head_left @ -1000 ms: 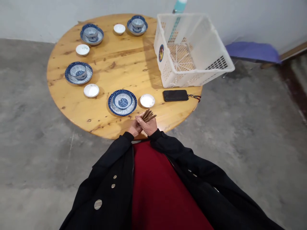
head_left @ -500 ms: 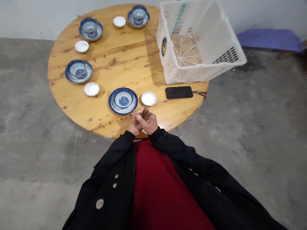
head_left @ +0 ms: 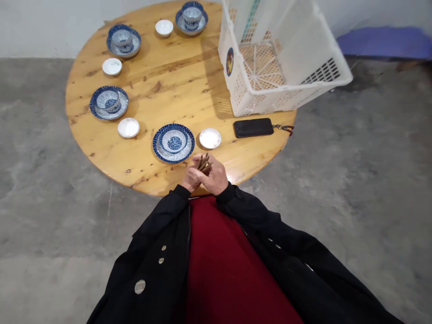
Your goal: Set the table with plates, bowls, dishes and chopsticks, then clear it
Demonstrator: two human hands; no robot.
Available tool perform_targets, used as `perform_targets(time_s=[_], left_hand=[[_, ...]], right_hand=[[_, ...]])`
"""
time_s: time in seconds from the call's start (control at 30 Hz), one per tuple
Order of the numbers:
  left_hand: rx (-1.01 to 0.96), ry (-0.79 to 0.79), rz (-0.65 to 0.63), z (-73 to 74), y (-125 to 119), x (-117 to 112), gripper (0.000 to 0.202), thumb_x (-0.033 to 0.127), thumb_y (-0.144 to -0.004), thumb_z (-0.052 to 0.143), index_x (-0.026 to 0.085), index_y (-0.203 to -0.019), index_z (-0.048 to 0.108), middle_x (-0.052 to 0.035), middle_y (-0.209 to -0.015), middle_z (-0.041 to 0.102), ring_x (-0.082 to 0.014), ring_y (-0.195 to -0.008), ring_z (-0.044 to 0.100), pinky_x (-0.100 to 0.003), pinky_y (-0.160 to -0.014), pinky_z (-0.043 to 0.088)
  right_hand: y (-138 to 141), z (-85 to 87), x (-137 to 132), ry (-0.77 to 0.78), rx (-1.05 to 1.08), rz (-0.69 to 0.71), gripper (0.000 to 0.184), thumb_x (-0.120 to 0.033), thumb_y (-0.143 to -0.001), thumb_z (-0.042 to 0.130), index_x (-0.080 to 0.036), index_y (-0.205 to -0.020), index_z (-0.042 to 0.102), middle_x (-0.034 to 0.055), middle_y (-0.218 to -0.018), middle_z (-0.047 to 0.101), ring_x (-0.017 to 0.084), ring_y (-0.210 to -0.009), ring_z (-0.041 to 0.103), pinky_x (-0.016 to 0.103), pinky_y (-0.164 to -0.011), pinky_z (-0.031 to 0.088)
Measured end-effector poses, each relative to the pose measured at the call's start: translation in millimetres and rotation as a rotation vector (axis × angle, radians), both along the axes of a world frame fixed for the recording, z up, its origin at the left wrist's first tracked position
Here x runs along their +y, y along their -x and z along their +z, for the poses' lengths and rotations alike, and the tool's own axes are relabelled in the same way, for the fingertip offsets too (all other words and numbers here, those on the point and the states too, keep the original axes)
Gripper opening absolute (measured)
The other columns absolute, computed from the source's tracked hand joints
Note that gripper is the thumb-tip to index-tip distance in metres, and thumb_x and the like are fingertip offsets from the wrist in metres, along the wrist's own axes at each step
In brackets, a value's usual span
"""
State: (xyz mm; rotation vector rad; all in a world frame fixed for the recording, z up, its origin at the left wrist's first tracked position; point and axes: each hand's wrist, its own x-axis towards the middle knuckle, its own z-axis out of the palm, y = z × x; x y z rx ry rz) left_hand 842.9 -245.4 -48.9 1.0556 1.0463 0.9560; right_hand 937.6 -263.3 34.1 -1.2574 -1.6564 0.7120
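Observation:
At the near edge of a round wooden table (head_left: 175,85), both my hands are closed together around a bundle of brown chopsticks (head_left: 203,162). My right hand (head_left: 214,177) wraps the bundle from the right, and my left hand (head_left: 189,180) grips it from the left, partly hidden behind the right. The sticks' tips point up and away. Just beyond them sit a blue-and-white bowl on a plate (head_left: 173,142) and a small white dish (head_left: 209,137).
Three more blue bowl-and-plate sets (head_left: 108,101) with small white dishes (head_left: 128,127) ring the table. A white plastic crate (head_left: 276,58) stands at the right and overhangs the edge. A black phone (head_left: 253,127) lies before it. Grey concrete floor surrounds the table.
The chopstick bundle has turned more upright in my hands and my right hand has shifted over it. The view has tilted a little.

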Motion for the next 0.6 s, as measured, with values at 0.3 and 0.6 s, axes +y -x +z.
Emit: perform_targets(time_s=[0.3, 0.6], left_hand=[[-0.051, -0.087, -0.066, -7.6, 5.2, -6.1, 0.041, 0.052, -0.074, 0.073, 0.016, -0.07, 0.055, -0.0051, -0.068, 0.062, -0.0221, -0.078, 0.066, -0.036, -0.076, 0.055], [-0.078, -0.153, -0.084, -13.4, 4.9, -4.6, 0.043, 0.049, -0.073, 0.074, 0.011, -0.093, 0.068, -0.0098, -0.085, 0.071, -0.0259, -0.092, 0.068, -0.036, -0.083, 0.055]], right_hand=[[-9.7, 44.7, -9.0, -0.291, -0.05, -0.171, 0.017, -0.029, -0.086, 0.065, -0.022, -0.1, 0.06, 0.0068, -0.093, 0.065, 0.021, -0.088, 0.064, 0.039, -0.082, 0.055], [-7.4, 51.0, -13.3, -0.267, -0.03, -0.2, 0.007, -0.023, -0.086, 0.061, -0.022, -0.093, 0.062, 0.0044, -0.086, 0.065, 0.018, -0.078, 0.063, 0.035, -0.075, 0.054]])
